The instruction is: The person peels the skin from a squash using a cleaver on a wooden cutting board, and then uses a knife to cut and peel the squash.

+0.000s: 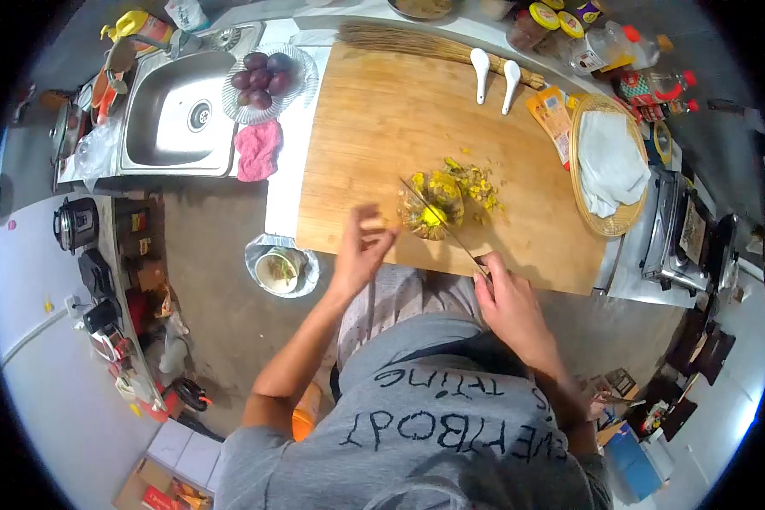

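Note:
A partly peeled pumpkin [413, 223] with bright yellow flesh showing sits near the front edge of a large wooden cutting board [361, 119]. My right hand [512, 310] is closed around the handle of a knife [462, 245], whose thin blade runs diagonally across the pumpkin. Whether the edge is in the flesh or only over it, I cannot tell. Just left of the pumpkin is my left hand [364, 251], holding nothing, its slightly blurred fingers apart. Yellow-green peelings [482, 189] lie scattered behind and to the right of the pumpkin.
Two white spoons [480, 72] and a straw bundle [399, 39] lie along the board's back. On the right are a cloth-covered basket [588, 217] and a stove [667, 238]. Leftward are a sink [166, 140], a plum-filled glass bowl [306, 85], a pink cloth [257, 151] and a lined bin [262, 276].

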`<move>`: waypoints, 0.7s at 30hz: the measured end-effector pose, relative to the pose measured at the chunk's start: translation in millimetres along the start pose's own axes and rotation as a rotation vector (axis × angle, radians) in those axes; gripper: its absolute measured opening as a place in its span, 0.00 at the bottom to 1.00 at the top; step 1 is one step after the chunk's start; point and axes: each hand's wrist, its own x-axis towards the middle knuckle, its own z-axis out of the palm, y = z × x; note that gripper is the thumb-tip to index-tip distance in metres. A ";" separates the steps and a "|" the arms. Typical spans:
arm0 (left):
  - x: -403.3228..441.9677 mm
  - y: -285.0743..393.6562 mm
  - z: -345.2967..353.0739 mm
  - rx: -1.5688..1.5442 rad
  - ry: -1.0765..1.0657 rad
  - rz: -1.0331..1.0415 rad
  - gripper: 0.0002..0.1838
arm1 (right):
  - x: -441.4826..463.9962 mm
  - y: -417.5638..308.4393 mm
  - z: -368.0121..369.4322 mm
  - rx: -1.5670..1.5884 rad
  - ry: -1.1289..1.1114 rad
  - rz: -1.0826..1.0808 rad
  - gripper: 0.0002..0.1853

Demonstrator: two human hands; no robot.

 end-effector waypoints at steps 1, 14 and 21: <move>-1.5 19.4 -9.3 0.125 0.067 0.073 0.27 | 0.3 -1.8 0.6 0.001 0.008 0.005 0.09; 40.1 119.2 -18.3 1.202 -0.370 1.136 0.18 | -4.0 3.3 23.4 -0.108 0.041 -0.038 0.12; 52.0 103.5 -26.0 1.211 -0.444 1.250 0.08 | -16.3 10.0 13.6 -0.103 0.007 0.090 0.13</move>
